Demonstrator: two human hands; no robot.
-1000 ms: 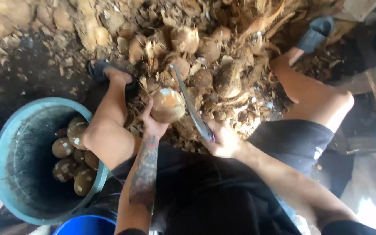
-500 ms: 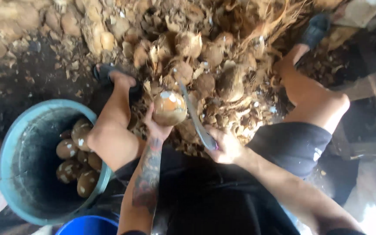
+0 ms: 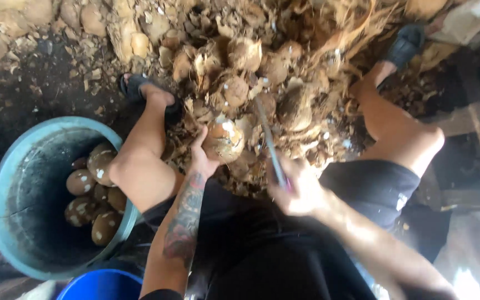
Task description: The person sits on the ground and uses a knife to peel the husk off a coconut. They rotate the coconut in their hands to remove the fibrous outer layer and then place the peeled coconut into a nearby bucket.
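Observation:
My left hand [image 3: 202, 156] holds a brown, partly peeled coconut [image 3: 224, 139] out in front of me, between my knees. My right hand [image 3: 295, 191] grips the handle of a long knife [image 3: 269, 145]; its blade points up and away, just right of the coconut. The right hand is blurred. A heap of coconut husks and shell pieces [image 3: 268, 66] lies on the ground beyond both hands.
A large teal bucket [image 3: 6, 189] at my left holds several peeled coconuts [image 3: 93, 191]. A blue tub rim [image 3: 101, 286] shows at the bottom edge. My feet in dark sandals rest on dark earth strewn with husk chips. Wooden boards stand at the right.
The knife blade has swung from lying against the coconut to standing apart on its right. The coconut has turned slightly in my left hand. The view has shifted a little.

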